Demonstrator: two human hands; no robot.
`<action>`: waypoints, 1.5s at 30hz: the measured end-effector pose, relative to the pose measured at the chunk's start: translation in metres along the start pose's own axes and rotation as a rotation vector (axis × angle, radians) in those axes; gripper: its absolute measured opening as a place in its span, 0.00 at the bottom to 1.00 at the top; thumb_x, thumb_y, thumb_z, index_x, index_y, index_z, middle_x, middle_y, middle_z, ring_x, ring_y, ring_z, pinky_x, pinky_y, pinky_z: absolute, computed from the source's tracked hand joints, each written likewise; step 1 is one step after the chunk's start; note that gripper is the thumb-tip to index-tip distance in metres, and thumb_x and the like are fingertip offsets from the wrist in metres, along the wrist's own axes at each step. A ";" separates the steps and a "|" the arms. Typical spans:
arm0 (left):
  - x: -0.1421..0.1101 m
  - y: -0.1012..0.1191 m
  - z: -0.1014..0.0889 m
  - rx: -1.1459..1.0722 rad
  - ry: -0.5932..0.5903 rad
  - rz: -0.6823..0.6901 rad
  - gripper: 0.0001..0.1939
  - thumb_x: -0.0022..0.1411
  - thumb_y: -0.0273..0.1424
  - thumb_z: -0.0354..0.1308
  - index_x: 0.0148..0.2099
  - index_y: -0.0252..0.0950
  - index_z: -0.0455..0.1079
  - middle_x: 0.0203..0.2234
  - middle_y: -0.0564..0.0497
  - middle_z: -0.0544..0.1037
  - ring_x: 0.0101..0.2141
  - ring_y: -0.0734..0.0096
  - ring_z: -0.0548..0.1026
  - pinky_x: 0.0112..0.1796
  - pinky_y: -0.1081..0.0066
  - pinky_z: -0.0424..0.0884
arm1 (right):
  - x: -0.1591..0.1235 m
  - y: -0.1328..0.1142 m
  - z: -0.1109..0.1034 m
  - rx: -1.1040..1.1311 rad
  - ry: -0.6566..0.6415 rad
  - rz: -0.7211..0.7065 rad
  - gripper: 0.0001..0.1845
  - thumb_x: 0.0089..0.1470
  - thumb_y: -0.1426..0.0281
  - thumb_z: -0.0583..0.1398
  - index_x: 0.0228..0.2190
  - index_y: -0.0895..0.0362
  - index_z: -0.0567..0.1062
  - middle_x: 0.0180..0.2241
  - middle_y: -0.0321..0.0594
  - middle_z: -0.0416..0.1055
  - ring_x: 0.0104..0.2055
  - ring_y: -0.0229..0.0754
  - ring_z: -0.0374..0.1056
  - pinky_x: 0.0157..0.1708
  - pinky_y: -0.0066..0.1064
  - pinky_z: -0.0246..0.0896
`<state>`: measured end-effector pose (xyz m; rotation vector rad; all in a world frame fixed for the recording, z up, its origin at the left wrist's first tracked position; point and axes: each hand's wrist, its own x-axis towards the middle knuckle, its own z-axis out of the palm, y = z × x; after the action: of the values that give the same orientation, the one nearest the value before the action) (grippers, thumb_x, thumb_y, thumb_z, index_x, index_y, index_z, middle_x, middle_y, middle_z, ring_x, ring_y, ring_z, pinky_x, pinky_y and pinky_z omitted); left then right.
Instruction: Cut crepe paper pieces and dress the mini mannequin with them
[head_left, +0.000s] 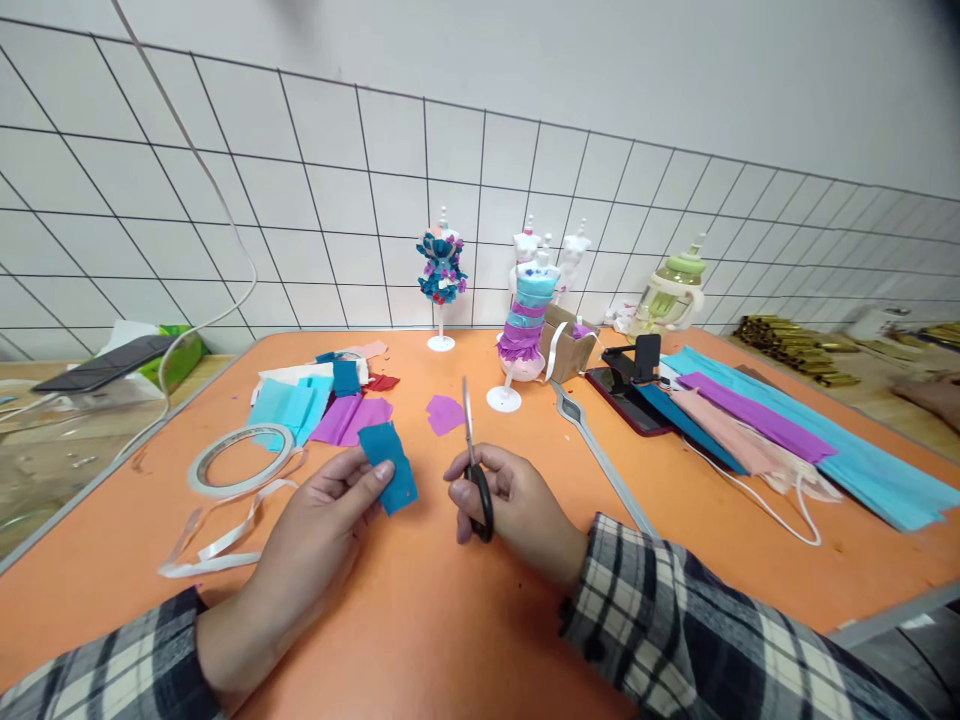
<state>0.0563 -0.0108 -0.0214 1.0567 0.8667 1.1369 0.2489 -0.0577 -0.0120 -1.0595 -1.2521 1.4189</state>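
"One orange table [420, 620]; white tape roll [198, 473] on it as landmark. Hands?"

"Right hand [521, 505]: well right of the roll, fingers closed around upright scissors [478, 490]. Left hand [322, 520]: near the roll's right side, thumb and fingers pinching a teal piece [390, 465]."

"Smallest item noted?"

"Purple scrap [445, 414], right of the roll, lying flat."

On the orange flat-topped bench [420, 640], the round white tape roll [196, 468] lies left, the long grey strip [600, 454] right (well apart).

Bright, even light, faint soft shadows across the orange tabletop [420, 640], wide-angle stretch toward the edges.
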 end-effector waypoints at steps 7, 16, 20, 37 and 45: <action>0.009 0.016 -0.007 0.091 0.206 0.232 0.09 0.54 0.33 0.71 0.35 0.41 0.75 0.24 0.59 0.72 0.27 0.74 0.68 0.28 0.79 0.66 | -0.011 0.000 0.000 -0.024 -0.494 0.098 0.27 0.54 0.45 0.61 0.35 0.59 0.69 0.19 0.31 0.67 0.21 0.32 0.61 0.24 0.24 0.53; 0.004 0.015 0.001 -0.004 0.248 0.167 0.19 0.46 0.33 0.75 0.41 0.42 0.76 0.25 0.58 0.76 0.28 0.72 0.73 0.27 0.78 0.71 | -0.008 0.007 -0.002 -0.114 -0.429 0.172 0.23 0.54 0.50 0.62 0.34 0.58 0.71 0.18 0.30 0.68 0.20 0.32 0.62 0.22 0.23 0.56; 0.007 0.012 -0.001 -0.042 0.239 0.152 0.18 0.47 0.31 0.75 0.41 0.42 0.76 0.26 0.59 0.77 0.29 0.74 0.74 0.28 0.80 0.72 | -0.008 0.005 -0.002 -0.107 -0.434 0.195 0.25 0.53 0.48 0.63 0.34 0.58 0.71 0.18 0.30 0.68 0.19 0.31 0.61 0.21 0.22 0.54; 0.010 0.008 -0.007 -0.056 0.231 0.165 0.14 0.58 0.30 0.68 0.47 0.45 0.75 0.32 0.58 0.78 0.35 0.76 0.76 0.38 0.82 0.73 | -0.010 -0.001 0.001 0.003 -0.459 0.148 0.29 0.55 0.44 0.58 0.35 0.59 0.71 0.16 0.30 0.67 0.13 0.29 0.52 0.15 0.22 0.46; 0.007 0.007 -0.006 -0.052 0.204 0.139 0.17 0.56 0.30 0.70 0.48 0.44 0.75 0.37 0.57 0.80 0.38 0.76 0.76 0.38 0.82 0.73 | -0.008 0.001 0.003 -0.060 -0.464 0.237 0.24 0.56 0.49 0.59 0.35 0.59 0.72 0.16 0.29 0.67 0.13 0.29 0.54 0.13 0.20 0.49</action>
<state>0.0503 -0.0019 -0.0165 0.9824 0.9286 1.3952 0.2477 -0.0665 -0.0121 -0.9728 -1.5405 1.8947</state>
